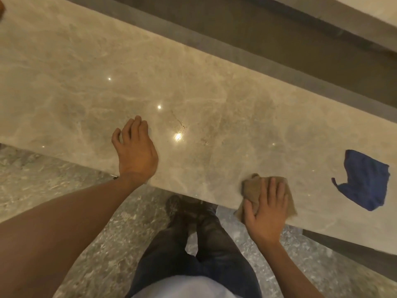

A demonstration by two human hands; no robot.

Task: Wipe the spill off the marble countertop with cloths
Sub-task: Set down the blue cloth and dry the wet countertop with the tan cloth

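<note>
The beige marble countertop [107,67] runs diagonally across the view. A faint trail of droplets, the spill [182,125], glistens near its middle, beside a bright light reflection. My left hand [135,151] rests flat on the marble near the front edge, left of the droplets, holding nothing. My right hand [266,209] presses flat on a crumpled brown cloth [253,188] that lies over the counter's front edge. A blue cloth [363,179] lies loose on the marble to the right of the brown one.
A dark recessed channel [279,39] runs behind the countertop, with another pale slab [365,9] at the top right. Below the front edge are the speckled stone floor [43,179] and my legs in dark trousers [193,244].
</note>
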